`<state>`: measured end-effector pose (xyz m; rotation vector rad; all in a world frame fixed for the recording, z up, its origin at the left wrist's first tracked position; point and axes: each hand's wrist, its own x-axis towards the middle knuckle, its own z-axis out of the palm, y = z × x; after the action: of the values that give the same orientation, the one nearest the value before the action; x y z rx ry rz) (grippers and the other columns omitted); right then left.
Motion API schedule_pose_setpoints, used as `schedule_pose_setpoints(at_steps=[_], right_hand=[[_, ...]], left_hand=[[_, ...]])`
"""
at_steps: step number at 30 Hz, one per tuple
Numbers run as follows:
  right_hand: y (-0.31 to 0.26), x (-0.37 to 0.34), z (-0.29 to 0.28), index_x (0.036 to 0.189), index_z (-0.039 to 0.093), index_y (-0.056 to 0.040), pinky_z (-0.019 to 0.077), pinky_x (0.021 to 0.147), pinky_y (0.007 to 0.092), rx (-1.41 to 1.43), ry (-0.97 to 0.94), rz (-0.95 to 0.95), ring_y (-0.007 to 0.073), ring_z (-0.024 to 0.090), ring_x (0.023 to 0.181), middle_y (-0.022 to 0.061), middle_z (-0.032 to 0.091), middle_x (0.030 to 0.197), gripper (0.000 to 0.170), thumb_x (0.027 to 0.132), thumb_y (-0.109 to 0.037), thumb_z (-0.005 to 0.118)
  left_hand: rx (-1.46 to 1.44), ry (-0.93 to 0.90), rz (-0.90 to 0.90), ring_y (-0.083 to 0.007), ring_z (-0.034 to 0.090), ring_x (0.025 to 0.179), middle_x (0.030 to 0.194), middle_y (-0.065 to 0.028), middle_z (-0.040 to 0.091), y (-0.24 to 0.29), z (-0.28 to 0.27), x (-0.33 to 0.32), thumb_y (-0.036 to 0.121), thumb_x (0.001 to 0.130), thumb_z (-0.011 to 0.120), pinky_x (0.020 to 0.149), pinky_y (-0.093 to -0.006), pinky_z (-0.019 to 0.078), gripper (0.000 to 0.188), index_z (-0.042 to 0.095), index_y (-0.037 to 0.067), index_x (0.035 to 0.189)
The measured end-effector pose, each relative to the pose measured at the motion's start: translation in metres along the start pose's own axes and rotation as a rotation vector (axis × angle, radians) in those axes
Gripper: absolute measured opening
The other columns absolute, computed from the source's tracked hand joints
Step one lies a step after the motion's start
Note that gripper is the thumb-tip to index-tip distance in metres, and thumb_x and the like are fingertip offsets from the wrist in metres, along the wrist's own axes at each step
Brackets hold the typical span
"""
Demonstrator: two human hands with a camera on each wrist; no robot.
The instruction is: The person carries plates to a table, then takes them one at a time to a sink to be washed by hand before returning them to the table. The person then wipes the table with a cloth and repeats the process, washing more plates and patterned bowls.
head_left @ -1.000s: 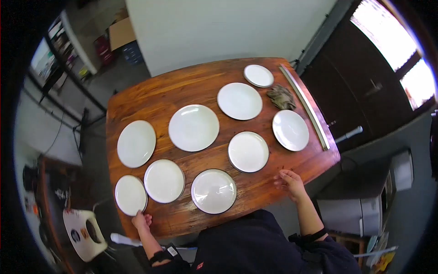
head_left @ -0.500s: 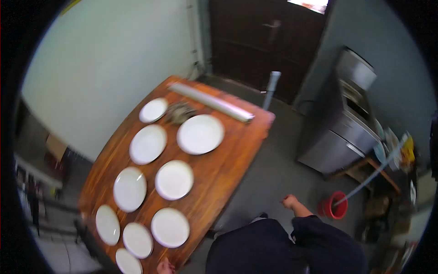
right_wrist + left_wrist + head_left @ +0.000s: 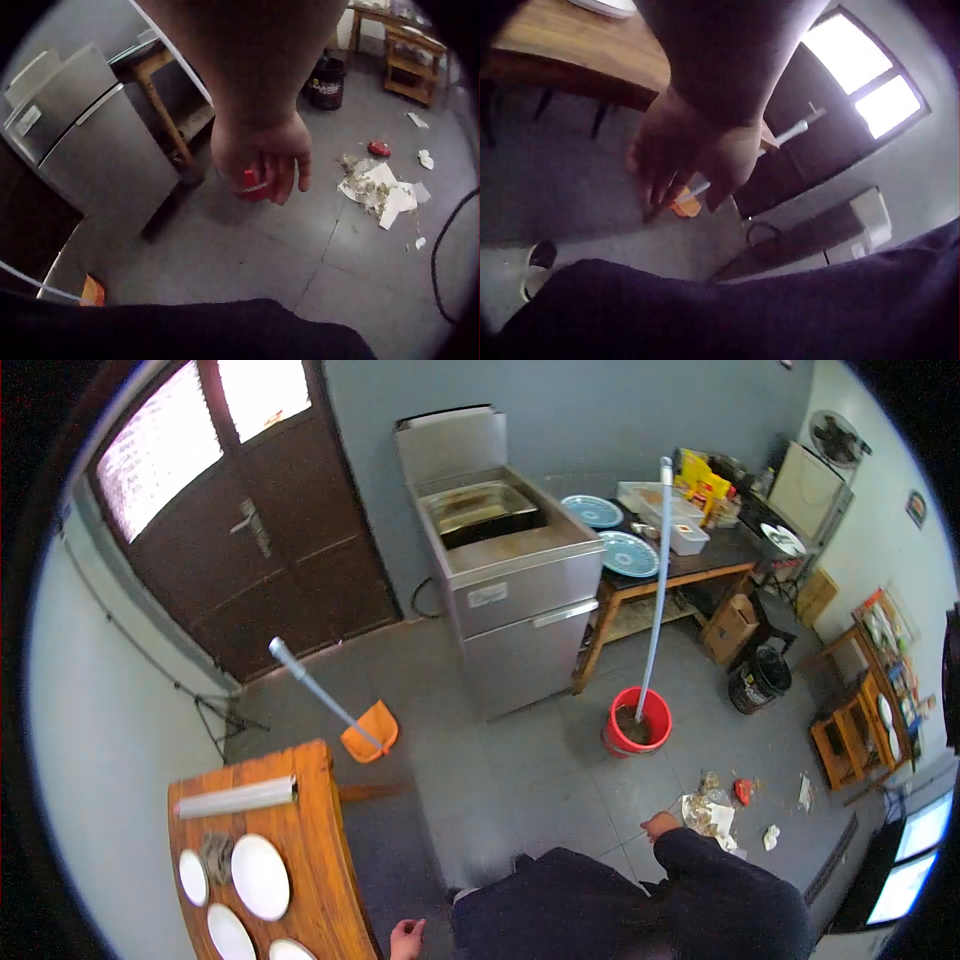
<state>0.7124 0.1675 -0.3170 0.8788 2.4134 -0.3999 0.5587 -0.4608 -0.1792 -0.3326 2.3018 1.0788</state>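
Observation:
My left hand (image 3: 407, 938) hangs beside the wooden table (image 3: 325, 810), its fingers loosely bent with nothing in them. White plates (image 3: 261, 877) lie on that table, near a crumpled grey-brown cloth (image 3: 216, 857) and a long pale bar (image 3: 238, 797). Over the floor, my right hand (image 3: 660, 825) hangs empty too; its fingers point loosely down in the right wrist view. A pile of litter (image 3: 712, 818) lies just beyond it on the tiles. Farther forward stands a red bucket (image 3: 612, 732) with a long-handled stick (image 3: 657, 590) in it.
An orange dustpan (image 3: 372, 733) with a long upright handle stands past the table's end. Ahead are a steel fryer-like unit (image 3: 520, 600) and a side table (image 3: 680, 568) with blue trays (image 3: 628, 554). A black bucket (image 3: 760, 682) is at right, a dark door (image 3: 270, 580) at left.
The head view has swung right from the plate-covered table to the floor, bucket and litter. The left hand has left the plate edge; the right hand has moved from over the table to over the floor.

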Motion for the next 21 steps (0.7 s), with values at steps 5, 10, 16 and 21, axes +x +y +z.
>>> schedule_pose_setpoints(at_steps=[5,10,16,21], right_hand=[[0.001,-0.054,-0.021,0.088,0.059,0.0004,0.0489,0.051,0.0325,0.284,-0.114,-0.007,0.0188,0.062,0.061,0.0109,0.062,0.073,0.028,0.079,-0.025,0.052],[0.034,-0.055,0.031,0.102,0.057,-0.0123,0.0482,0.064,0.0330,0.027,-0.233,0.289,0.0247,0.060,0.074,0.0088,0.062,0.082,0.030,0.074,-0.022,0.052],[0.064,-0.010,0.063,0.090,0.055,0.0025,0.0469,0.047,0.0342,0.669,-0.195,0.685,0.0229,0.059,0.056,0.0101,0.061,0.074,0.024,0.079,-0.019,0.054],[-0.015,0.038,-0.155,0.081,0.055,0.0023,0.0438,0.040,0.0322,1.108,0.034,0.755,0.0198,0.055,0.049,0.0085,0.058,0.066,0.024,0.077,-0.021,0.056]], left_hand=[[0.392,-0.125,0.181,-0.0234,0.058,0.072,0.082,-0.0131,0.061,0.061,0.010,0.089,0.035,0.075,0.062,0.064,-0.0333,0.0475,0.041,0.056,-0.003,0.089],[0.272,-0.150,0.156,-0.0206,0.059,0.073,0.083,-0.0132,0.061,0.216,0.021,0.126,0.026,0.072,0.064,0.066,-0.0300,0.0460,0.035,0.057,-0.003,0.091],[0.249,-0.144,0.529,-0.0187,0.058,0.068,0.073,-0.0118,0.060,0.353,0.064,0.238,0.023,0.071,0.066,0.064,-0.0299,0.0460,0.029,0.057,0.000,0.085],[0.153,-0.280,0.964,-0.0202,0.059,0.072,0.081,-0.0113,0.060,0.514,0.118,0.273,0.017,0.072,0.064,0.065,-0.0293,0.0461,0.027,0.056,0.002,0.092]])
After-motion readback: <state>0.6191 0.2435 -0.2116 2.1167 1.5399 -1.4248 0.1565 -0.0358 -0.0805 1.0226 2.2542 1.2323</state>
